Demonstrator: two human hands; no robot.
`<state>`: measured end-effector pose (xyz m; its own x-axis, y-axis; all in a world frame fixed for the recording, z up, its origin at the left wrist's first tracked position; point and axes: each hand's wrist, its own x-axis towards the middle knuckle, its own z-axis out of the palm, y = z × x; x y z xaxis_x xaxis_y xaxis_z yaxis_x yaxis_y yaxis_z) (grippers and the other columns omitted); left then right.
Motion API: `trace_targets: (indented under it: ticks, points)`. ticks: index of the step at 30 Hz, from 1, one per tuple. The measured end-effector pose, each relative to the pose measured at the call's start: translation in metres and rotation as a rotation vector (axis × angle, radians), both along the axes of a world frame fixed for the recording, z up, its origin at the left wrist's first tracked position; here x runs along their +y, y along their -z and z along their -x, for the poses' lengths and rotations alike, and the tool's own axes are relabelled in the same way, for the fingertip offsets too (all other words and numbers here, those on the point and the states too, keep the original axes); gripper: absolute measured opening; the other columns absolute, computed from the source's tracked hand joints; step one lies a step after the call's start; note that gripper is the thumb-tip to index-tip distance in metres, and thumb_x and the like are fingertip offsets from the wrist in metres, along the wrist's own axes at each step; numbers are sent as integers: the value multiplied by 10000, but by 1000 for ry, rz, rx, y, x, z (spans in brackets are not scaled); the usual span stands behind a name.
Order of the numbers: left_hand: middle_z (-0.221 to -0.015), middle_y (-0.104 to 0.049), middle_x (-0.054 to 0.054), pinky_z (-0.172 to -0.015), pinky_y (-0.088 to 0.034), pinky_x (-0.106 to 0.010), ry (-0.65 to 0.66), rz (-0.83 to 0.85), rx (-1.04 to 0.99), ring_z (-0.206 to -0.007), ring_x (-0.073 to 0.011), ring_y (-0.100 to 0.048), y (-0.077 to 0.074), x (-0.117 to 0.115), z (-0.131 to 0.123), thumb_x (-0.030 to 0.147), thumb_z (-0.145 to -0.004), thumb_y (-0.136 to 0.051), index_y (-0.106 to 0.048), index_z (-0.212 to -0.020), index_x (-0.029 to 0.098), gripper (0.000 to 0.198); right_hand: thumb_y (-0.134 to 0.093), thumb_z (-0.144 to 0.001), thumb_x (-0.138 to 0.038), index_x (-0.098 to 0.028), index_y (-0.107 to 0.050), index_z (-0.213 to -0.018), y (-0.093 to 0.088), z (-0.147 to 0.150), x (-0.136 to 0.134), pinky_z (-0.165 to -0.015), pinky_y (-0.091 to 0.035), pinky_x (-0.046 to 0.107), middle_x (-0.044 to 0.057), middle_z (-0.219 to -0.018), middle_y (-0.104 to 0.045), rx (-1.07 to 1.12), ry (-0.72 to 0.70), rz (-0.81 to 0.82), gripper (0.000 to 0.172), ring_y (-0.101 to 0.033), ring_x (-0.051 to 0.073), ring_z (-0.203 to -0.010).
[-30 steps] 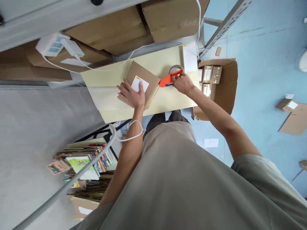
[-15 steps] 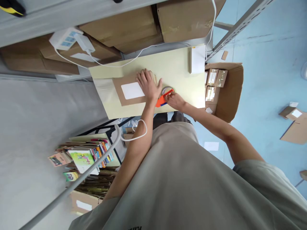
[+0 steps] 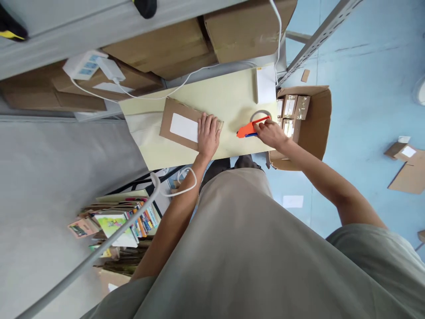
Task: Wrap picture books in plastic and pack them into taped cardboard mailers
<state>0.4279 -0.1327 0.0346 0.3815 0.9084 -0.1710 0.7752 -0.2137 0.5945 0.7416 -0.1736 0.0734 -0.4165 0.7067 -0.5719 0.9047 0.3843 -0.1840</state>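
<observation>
A flat cardboard box with a white label lies slightly turned on the pale yellow tabletop. My left hand rests on its right end, fingers stretched out over the cardboard and the label's edge. To the right, my right hand is wrapped round an orange tape dispenser that carries a roll of tape. The dispenser's front end points left toward the box, with a gap between them. My fingers hide part of its handle.
A white box stands at the table's back right corner. Right of the table, an open carton holds several small boxes. A white cable runs along the back edge from a power strip. A grey pole crosses at lower left.
My right hand has moved right with the tape dispenser, away from the box. The box has turned a little clockwise, and my left hand has shifted down and lies flatter over its right end.
</observation>
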Motion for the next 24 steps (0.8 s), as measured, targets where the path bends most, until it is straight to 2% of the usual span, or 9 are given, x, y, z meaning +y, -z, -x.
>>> trace_targets:
  ticks: [3,5,12,19,21,22,24]
  points:
    - [-1811,-541,-219,-1526,-120,-651,106,1,34,-1834,-359,-257,-3,-14,-2,368,-1150,-506,-601,-1650,125,565,-350,-1163,-263,77,-464,-1666,0,7,27,-1128,-452,515,351,-1345,-794,18,26,1,618,-749,422,-1191]
    - [-1803,-550,-221,-1523,-141,-660,151,-1,59,-1830,-364,-271,-5,-22,-2,330,-1143,-508,-596,-1655,115,563,-368,-1155,-281,94,-491,-1631,0,18,39,-1119,-450,512,362,-1341,-791,34,12,14,619,-743,436,-1207]
    - [-1794,-557,-228,-1524,-167,-654,166,-34,92,-1820,-362,-301,-7,-29,0,274,-1138,-481,-604,-1652,104,555,-436,-1145,-425,79,-549,-1618,-7,33,49,-989,-505,520,381,-1334,-795,30,-44,46,701,-768,500,-1200]
    - [-1766,-592,-222,-1534,-129,-636,147,27,-64,-1811,-363,-326,-14,-31,-3,224,-1097,-521,-684,-1579,112,520,-453,-1162,-371,16,-764,-1364,-30,34,81,-977,-548,510,363,-1306,-814,-92,156,-11,535,-790,462,-1239]
    - [-1746,-613,-222,-1533,-141,-619,101,63,-128,-1800,-370,-352,-20,-29,-6,244,-1078,-573,-694,-1572,114,524,-504,-1162,-425,-6,-768,-1361,-44,38,88,-1006,-557,509,354,-1309,-818,-90,186,-7,534,-789,465,-1253]
    - [-1726,-633,-225,-1524,-186,-615,47,83,-168,-1784,-373,-388,-25,-27,-9,266,-1077,-594,-694,-1574,119,527,-517,-1166,-468,-19,-759,-1375,-52,42,90,-1009,-565,501,344,-1308,-823,-76,219,-9,550,-792,463,-1250]
    - [-1651,-697,-230,-1458,-369,-593,-129,103,-280,-1688,-372,-543,-40,-18,-14,347,-1100,-608,-717,-1543,142,500,-514,-1176,-534,-44,-725,-1409,-72,52,93,-978,-586,478,325,-1306,-829,-25,318,-34,582,-805,457,-1223]
